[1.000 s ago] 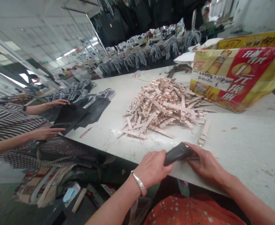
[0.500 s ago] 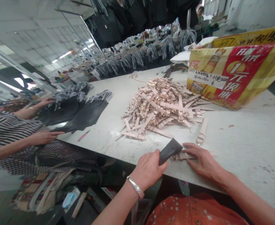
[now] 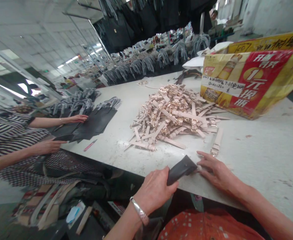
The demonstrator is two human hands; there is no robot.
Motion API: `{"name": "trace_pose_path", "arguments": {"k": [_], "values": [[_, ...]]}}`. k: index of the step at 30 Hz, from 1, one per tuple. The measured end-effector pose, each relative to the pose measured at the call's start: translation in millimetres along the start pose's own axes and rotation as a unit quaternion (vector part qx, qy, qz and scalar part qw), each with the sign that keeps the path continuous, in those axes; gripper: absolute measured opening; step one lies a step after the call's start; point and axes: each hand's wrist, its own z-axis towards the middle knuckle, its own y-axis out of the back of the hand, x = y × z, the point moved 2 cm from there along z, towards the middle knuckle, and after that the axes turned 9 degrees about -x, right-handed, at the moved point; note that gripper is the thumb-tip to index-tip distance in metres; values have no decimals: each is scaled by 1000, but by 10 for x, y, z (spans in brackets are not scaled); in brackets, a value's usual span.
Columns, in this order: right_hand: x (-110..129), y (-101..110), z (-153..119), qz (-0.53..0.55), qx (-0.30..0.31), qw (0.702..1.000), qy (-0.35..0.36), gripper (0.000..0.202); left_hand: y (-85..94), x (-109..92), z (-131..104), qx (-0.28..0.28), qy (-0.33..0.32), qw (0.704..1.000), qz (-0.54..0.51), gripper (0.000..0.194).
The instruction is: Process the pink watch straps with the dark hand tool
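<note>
Work sat midway: dark strip point(image 3: 181, 169) gripped, pale straps point(image 3: 171, 113) heaped ahead

Far beyond the hands, a crowded workroom point(image 3: 83, 80) stretched back, with black pieces point(image 3: 141, 26) hanging high and a row of grey wrapped loops point(image 3: 146, 65) beneath them. The pale counter point(image 3: 268, 156) lay under and ahead of the hands, scuffed, with dark stains to the right of the right hand point(image 3: 217, 171). Well to the left of the left hand point(image 3: 155, 186), a co-worker point(image 3: 14, 133) in stripes reached over black panels point(image 3: 99, 123). Beyond the right hand, farther right, stood a yellow and red carton point(image 3: 253, 83), its contents out of sight.

Straight ahead of the hands, apart from them, rose the heap of buckled straps. Judging by its bulk, much was left; how many had been dealt with could not be told, and no finished piece could be made out beside the hands.

The left hand was closed round the near end of the dark strip, which slanted toward the right hand; this step looked part done. A single strap point(image 3: 216, 141) lay just ahead of the right hand, outside the heap. The right hand's fingers were loosely parted near the strip's far end. A pale bit point(image 3: 199, 168) showed at their tips; whether they pinched it could not be told.
</note>
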Motion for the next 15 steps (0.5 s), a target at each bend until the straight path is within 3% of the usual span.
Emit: {"name": "trace_pose_path", "arguments": {"k": [6,11,15], "values": [[41,13,24,-26,7,999,-23,18,73,111,66,-20,24,999,-21,26],[148,1,-114,-79,-32,996,28,18,139,157,-56,-14,26,999,-27,30],[196,-7,-258,-6,-46,997,61,22,117,115,-165,13,16,1000,-21,27]]}}
